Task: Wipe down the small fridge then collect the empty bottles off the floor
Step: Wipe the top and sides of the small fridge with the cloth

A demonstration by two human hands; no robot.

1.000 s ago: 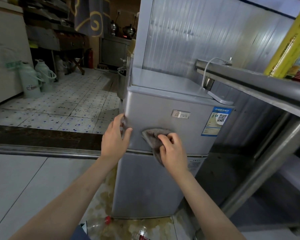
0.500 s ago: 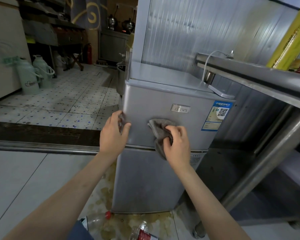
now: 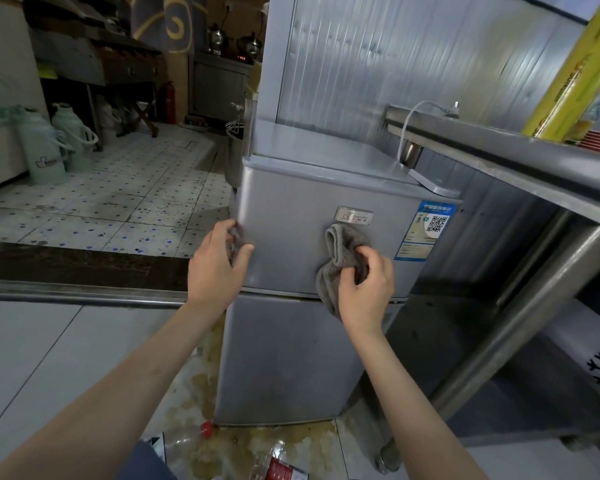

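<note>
A: Where does the job stand?

B: Early, I'd say. The right hand [image 3: 366,289] is bunched around a grey cloth [image 3: 343,261] and presses it to the fridge [image 3: 291,358], on the upper door just under the small badge [image 3: 354,215]. So the wiping is under way on that door.

A: And the other hand?

B: The left hand [image 3: 219,268] grips the upper door's left edge, fingers wrapped round the side and thumb on the front, likely to steady it.

A: What is left on the fridge?

B: I can't judge from the surface which parts are already clean. The lower door shows faint smudges, and the top looks dull, so I'd guess both want a pass. The area by the blue label [image 3: 426,230] is beside the cloth, not under it.

A: The bottles?

B: Not collected yet. Two clear ones lie on the floor [image 3: 32,358] in front of the fridge: one bottle [image 3: 187,441] with a red cap, another with a red label [image 3: 281,467] at the bottom edge of the view. They sit in a yellowish stain [image 3: 201,386] spread over the tiles.

A: So the second half is untouched.

B: It looks so.
</note>
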